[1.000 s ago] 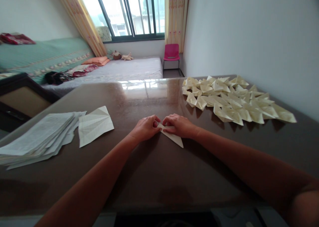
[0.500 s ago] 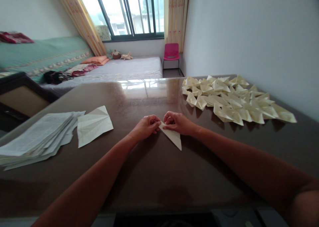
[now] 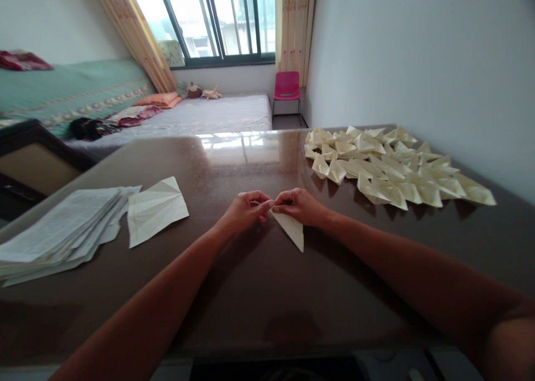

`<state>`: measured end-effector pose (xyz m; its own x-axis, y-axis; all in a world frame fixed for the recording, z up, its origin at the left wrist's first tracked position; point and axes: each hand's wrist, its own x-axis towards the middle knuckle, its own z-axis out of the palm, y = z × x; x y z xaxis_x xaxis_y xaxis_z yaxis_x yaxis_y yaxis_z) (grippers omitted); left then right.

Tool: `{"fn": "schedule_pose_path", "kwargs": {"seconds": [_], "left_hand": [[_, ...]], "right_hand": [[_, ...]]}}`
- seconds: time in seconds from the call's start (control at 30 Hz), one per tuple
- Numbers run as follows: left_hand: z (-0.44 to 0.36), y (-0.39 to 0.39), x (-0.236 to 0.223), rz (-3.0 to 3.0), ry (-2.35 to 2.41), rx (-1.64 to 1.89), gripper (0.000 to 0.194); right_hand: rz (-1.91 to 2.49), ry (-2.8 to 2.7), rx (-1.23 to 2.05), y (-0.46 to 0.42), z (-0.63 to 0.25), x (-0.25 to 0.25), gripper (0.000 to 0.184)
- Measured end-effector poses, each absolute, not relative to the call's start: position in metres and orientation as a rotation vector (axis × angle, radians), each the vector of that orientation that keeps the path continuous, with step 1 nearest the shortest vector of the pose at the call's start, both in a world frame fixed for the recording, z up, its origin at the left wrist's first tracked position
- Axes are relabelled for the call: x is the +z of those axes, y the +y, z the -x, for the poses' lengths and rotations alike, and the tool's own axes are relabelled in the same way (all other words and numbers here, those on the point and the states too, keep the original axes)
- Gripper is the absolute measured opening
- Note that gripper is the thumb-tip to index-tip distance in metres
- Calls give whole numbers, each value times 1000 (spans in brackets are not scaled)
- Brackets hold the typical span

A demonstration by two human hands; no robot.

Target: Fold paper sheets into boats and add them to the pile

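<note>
A narrow, pointed piece of folded paper point(image 3: 291, 230) slants down toward me at the middle of the table. My left hand point(image 3: 247, 209) pinches its upper tip between thumb and fingers. Right beside it, my right hand point(image 3: 300, 205) grips the same paper near that tip, and the fingertips of both hands meet. The fingers cover the paper's upper end. Its lower point sticks out free below my right hand. To the left lies a creased, unfolded sheet point(image 3: 157, 209), next to a stack of printed paper point(image 3: 62, 225).
Rows of folded paper shapes point(image 3: 384, 169) cover the right rear of the glossy brown table point(image 3: 234, 292), close to the wall. A dark wooden chair point(image 3: 39, 164) stands at the left edge. Behind are a bed point(image 3: 225, 113) and a pink chair point(image 3: 287, 88).
My right fingers have moved up along the paper to its tip, against my left fingers. The left thumb has shifted slightly to the right. The sheets and folded shapes lie as before.
</note>
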<state>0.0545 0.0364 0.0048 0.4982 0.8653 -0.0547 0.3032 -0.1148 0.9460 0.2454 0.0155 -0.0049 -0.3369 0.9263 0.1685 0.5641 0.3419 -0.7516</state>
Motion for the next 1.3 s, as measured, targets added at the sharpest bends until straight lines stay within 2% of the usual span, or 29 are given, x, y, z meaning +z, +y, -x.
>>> {"fn": "schedule_pose_path", "kwargs": {"seconds": [0.2,0.3,0.5,0.6,0.73,1.07,1.3], "left_hand": [[-53,36,8,-2163,1205,630,25],[-54,36,10,-2228,1283,647,24],[-56,36,7,-1995,1198,725,26],[-57,36,4,-1707,1057,782,33],[-57,34,-1,-1417,822,635,40],[-59,32,-6,-1344,720,591,38],[-57,28,3,-1390,685,549,40]], "right_hand": [[1287,-2078,804,16,-246,-1,26],[1276,-2098,760,16,-246,0,26],[1213,-2056,816,17,-248,2,26],[1195,-1836,1043,18,-248,1,30],[1124,-1530,1272,18,-245,-2,32],[941,-1286,1557,14,-236,-7,35],[950,-1294,1567,12,-236,-5,37]]}}
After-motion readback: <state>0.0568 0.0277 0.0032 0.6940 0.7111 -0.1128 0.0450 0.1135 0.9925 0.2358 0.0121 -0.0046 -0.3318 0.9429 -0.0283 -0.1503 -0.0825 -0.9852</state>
